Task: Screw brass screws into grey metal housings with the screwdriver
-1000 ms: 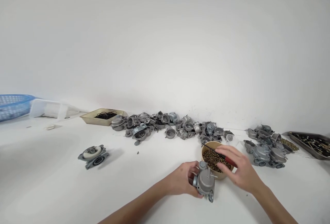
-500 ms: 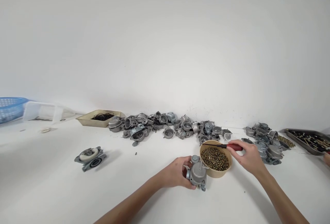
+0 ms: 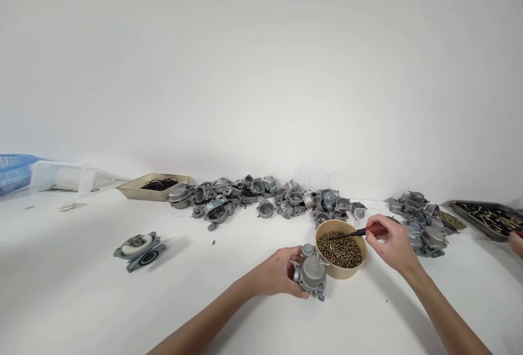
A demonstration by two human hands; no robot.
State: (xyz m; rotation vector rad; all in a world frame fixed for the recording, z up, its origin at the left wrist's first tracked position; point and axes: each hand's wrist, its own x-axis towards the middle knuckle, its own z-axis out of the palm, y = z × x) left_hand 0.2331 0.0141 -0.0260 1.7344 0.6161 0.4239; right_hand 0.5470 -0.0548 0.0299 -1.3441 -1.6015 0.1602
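Observation:
My left hand (image 3: pixel 281 272) is closed around the side of a grey metal carburetor (image 3: pixel 312 274), its rounded bowl facing up. Just behind it stands a tan paper bowl (image 3: pixel 342 274) holding many small brass-coloured screws (image 3: pixel 341 250). A screwdriver (image 3: pixel 376 229) with a red handle and dark shaft is pinched in my right hand (image 3: pixel 393 243) at the bowl's right rim. Its shaft slants down to the left, with the tip among the screws. Whether a screw sits on the tip is too small to tell.
Another carburetor (image 3: pixel 139 250) with a white float lies at left. Grey carburetor parts (image 3: pixel 265 209) line the wall, with a second heap (image 3: pixel 429 238) at right. A yellowish tray (image 3: pixel 139 194), a blue basket (image 3: pixel 16 172) and a dark tray (image 3: pixel 486 230) flank them. Another person's hand (image 3: pixel 517 243) shows at the right edge.
The screwdriver has tilted, its tip dropping from the bowl's far rim down into the screws. My right hand has shifted slightly right; my left hand still grips the carburetor in place.

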